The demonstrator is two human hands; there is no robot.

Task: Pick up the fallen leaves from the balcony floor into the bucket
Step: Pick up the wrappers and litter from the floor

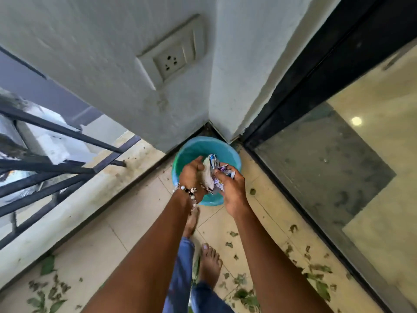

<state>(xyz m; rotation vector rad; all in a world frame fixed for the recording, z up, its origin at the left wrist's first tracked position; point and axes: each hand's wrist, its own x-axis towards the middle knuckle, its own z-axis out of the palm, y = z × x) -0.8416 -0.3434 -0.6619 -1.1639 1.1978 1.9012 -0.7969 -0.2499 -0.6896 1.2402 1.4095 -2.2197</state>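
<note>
Leaves (246,297) lie scattered over the pale tiled floor (108,242) nearest the camera, green and torn, in a patch at the lower left and a thicker spread along the right side beside the dark door track (320,224). Two bare feet (208,264) stand among them, with blue trouser legs (182,274) below the arms. Both forearms reach forward over the tiles, the left one wearing a beaded bracelet (188,191) at the wrist. Further on, the left hand (191,175) and the right hand (232,188) are held close together above the near rim of the bucket, and both curl their fingers round a crumpled bundle (211,175) of whitish and purple-printed paper or wrapper; whether leaves are inside it cannot be told. The teal bucket (194,150) stands on the floor in the corner, touching or just beside the white wall (101,64), and its inside is mostly hidden by the hands. A black railing (67,159) runs along the left edge of the balcony. Higher on the wall sits a white socket plate (173,57), and to the right a glass door (338,154) shows a shiny floor beyond.
</note>
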